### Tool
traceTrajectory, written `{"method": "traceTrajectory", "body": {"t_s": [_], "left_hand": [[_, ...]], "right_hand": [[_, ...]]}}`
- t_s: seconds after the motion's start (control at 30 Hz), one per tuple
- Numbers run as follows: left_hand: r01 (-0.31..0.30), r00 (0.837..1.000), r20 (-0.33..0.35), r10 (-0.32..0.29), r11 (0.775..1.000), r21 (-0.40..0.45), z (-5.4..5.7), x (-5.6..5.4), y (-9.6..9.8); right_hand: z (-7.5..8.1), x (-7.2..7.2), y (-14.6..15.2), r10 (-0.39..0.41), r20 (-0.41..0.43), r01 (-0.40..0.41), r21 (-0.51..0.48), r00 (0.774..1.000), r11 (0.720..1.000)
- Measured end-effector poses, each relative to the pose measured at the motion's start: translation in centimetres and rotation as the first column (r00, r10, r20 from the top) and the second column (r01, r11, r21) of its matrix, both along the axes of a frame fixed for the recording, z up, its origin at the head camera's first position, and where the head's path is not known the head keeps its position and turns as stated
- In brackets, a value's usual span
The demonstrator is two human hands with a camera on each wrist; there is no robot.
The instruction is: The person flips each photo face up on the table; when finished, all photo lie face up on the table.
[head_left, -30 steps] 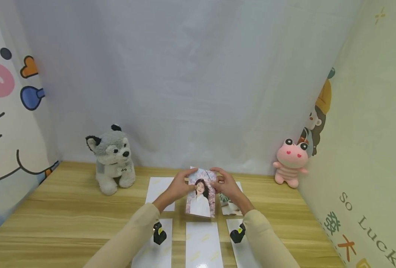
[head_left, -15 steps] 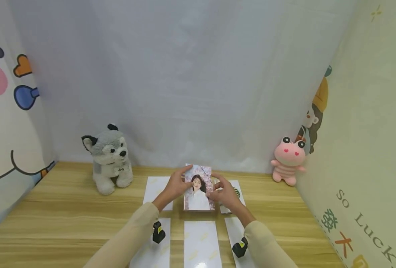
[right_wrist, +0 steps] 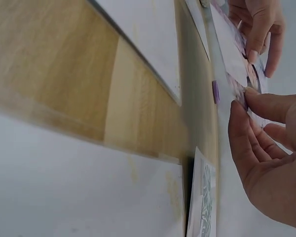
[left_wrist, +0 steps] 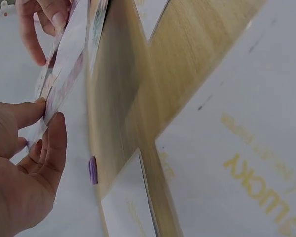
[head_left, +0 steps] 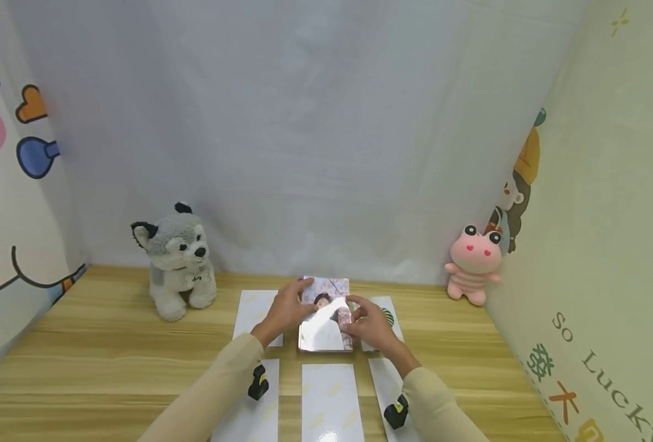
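Note:
A glossy photo print of a person in white before pink blossoms is held above the table at the centre, light glaring across it. My left hand pinches its left edge between thumb and fingers. On the opposite edge, my right hand does the same. The left wrist view shows the left hand gripping the print clear of the tabletop. In the right wrist view the right hand has its thumb on the face and fingers behind.
White-backed cards lie in rows below and beside the print. A card with a green pattern is partly covered by the right hand. A plush husky sits left, a pink plush frog right. A small purple object lies near the back edge.
The print has tipped to a flatter angle and now catches a bright glare. Both hands keep their hold, and the right one has slid slightly lower along its edge.

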State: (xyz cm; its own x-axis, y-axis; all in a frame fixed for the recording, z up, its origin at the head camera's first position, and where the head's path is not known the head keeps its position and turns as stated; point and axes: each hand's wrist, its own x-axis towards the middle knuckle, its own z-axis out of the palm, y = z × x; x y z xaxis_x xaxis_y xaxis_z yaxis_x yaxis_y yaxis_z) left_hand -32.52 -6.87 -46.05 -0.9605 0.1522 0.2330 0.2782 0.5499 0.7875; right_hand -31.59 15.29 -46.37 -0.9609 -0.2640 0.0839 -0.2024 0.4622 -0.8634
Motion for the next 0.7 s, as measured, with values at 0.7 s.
{"method": "traceTrajectory", "body": {"t_s": [0.7], "left_hand": [[-0.055, 0.998, -0.003, 0.056, 0.978, -0.201, -2.3, -1.3, 0.4]], "right_hand": [[-0.4, -0.7, -1.6, 0.009, 0.035, -0.018, 0.293, 0.999, 0.956]]}}
